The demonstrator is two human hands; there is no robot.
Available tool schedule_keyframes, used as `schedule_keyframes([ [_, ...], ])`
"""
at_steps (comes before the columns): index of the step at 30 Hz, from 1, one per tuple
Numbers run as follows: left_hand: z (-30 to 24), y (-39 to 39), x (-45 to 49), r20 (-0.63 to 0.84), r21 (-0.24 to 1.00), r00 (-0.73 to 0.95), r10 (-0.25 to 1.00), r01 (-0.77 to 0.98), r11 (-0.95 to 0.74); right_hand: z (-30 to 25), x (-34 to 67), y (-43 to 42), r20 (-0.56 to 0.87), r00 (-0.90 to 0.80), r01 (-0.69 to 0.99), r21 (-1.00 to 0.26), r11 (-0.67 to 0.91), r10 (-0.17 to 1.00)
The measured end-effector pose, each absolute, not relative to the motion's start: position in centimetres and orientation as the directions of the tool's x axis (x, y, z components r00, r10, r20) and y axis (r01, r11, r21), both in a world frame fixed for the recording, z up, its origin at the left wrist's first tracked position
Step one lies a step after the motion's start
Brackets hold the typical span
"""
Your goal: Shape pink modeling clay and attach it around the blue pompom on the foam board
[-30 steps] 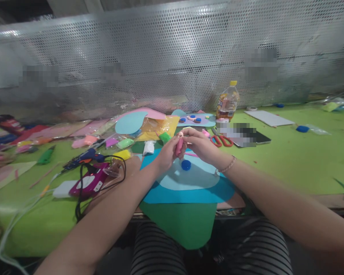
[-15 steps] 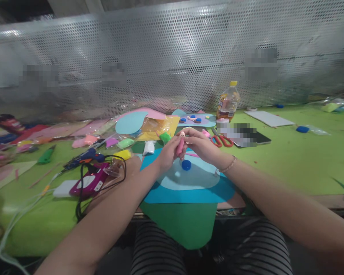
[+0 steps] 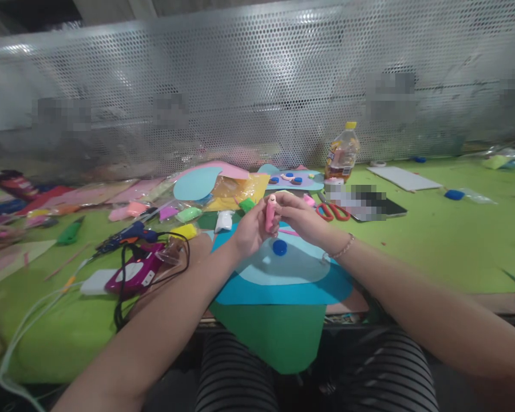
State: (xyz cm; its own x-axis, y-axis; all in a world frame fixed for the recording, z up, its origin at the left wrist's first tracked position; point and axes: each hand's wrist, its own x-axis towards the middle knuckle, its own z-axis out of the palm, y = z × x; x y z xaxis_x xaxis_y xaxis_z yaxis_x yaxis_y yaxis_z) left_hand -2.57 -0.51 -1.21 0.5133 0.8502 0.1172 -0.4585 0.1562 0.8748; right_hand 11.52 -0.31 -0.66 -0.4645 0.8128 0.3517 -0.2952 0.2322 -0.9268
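Note:
My left hand [image 3: 253,232] and my right hand [image 3: 302,216] meet above the layered paper in the middle. Between their fingers stands an elongated pink piece of modelling clay [image 3: 270,217] with a small pale top. The left fingers are closed round its side, and the right fingertips pinch it near the upper end. Just below the hands, a round blue lump of clay [image 3: 279,247] rests on a light-blue paper shape [image 3: 283,272]. Under that lies a darker blue sheet [image 3: 283,294]. A thin pink strip [image 3: 289,232] is partly hidden by my right hand.
Red-handled scissors [image 3: 332,212] and a dark tablet-like object [image 3: 377,207] lie to the right, below a bottle [image 3: 342,151]. On the left are a glue gun [image 3: 124,236], a purple power strip [image 3: 135,272] with cables, and several clay packets. Green paper [image 3: 274,332] hangs over the front edge.
The pink clay has turned slightly more upright between my fingers, showing more of its length. Both hands stay in nearly the same place.

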Motion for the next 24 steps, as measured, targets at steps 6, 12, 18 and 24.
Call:
schedule_keyframes([
  [6, -1.4, -0.5, -2.3, 0.154, 0.892, 0.461, 0.874, -0.445, 0.078, -0.9, 11.6, 0.0, 0.392, -0.417, -0.248, -0.917, 0.313, 0.820],
  [12, -1.3, -0.9, -1.9, 0.209, 0.942, 0.431, 0.878, -0.331, -0.061, -0.9, 12.4, 0.4, 0.429, -0.514, -0.320, -0.899, 0.297, 0.743],
  [18, -1.4, -0.9, -2.1, 0.194, 0.954, 0.469, 0.862, -0.295, -0.054, -0.6, 12.7, 0.2, 0.388, -0.590, -0.311, -0.918, 0.244, 0.708],
  [24, -1.5, -0.7, -2.2, 0.214, 0.960, 0.457, 0.863, -0.263, -0.099, -0.5, 12.5, 0.0, 0.377, -0.581, -0.327, -0.920, 0.217, 0.721],
])
